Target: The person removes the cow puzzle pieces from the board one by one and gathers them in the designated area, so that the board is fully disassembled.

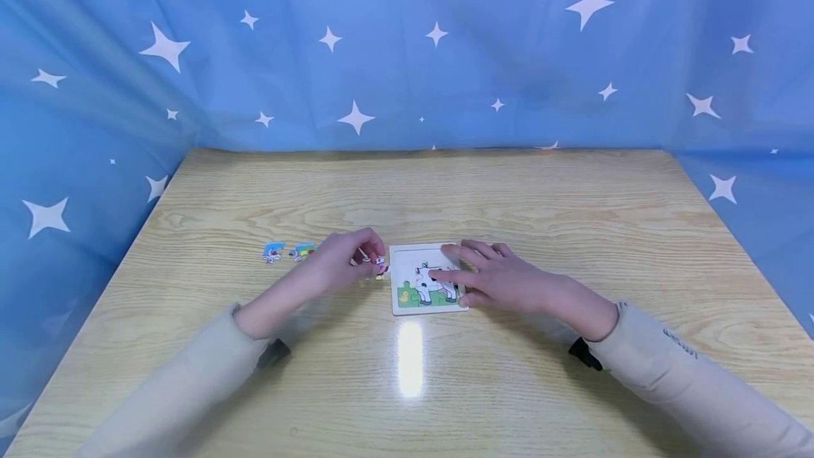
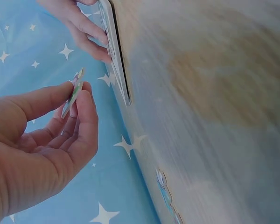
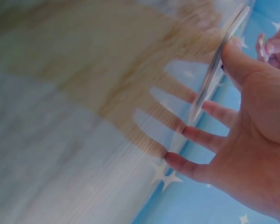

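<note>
My left hand (image 1: 346,260) pinches a small jigsaw piece (image 1: 381,268) between thumb and fingertips, just left of the puzzle board. In the left wrist view the piece (image 2: 73,95) is seen nearly edge-on. The square puzzle board (image 1: 402,260) has a white frame, with a cow, a duck and green ground fitted in its lower part. Over the board's right side my right hand (image 1: 502,278) spreads its fingers, with fingertips on the cow area and the thumb at the near right edge. In the right wrist view this hand (image 3: 252,126) steadies the board's rim.
Two loose jigsaw pieces, a blue-topped one (image 1: 273,251) and a blue-green one (image 1: 302,250), lie on the wooden table (image 1: 540,196) to the left of my left hand. A blue star-patterned curtain (image 1: 394,76) hangs behind the table and along its sides.
</note>
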A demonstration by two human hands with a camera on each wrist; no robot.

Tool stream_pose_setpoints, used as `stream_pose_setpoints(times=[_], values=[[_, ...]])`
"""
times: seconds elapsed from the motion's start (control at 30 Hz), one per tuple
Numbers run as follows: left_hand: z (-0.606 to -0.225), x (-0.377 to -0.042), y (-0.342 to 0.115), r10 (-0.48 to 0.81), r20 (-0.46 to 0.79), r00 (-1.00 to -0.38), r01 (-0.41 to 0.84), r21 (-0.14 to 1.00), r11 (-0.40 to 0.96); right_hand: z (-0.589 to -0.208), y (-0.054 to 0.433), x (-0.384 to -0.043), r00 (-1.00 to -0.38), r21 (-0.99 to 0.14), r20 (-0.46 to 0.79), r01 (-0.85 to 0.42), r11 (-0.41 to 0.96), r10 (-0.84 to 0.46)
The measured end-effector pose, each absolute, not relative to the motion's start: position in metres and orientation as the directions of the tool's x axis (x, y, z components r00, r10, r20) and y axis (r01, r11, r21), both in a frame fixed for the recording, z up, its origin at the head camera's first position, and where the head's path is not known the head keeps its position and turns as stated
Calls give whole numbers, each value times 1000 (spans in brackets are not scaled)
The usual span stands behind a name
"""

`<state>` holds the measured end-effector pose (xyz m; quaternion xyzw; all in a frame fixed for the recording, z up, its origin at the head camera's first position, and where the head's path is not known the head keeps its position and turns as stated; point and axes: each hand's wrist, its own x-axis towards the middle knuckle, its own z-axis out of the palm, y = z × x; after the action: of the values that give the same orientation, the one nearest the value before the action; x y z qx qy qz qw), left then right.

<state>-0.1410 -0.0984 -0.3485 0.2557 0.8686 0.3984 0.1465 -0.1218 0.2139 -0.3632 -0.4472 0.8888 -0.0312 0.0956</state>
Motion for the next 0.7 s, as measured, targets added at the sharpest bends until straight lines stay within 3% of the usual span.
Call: stream_pose_setpoints(times=[0.7], values=[[-356, -138, -131, 534, -73, -842, 284, 783, 554, -367, 216, -122, -577, -133, -130, -796, 591, -806]])
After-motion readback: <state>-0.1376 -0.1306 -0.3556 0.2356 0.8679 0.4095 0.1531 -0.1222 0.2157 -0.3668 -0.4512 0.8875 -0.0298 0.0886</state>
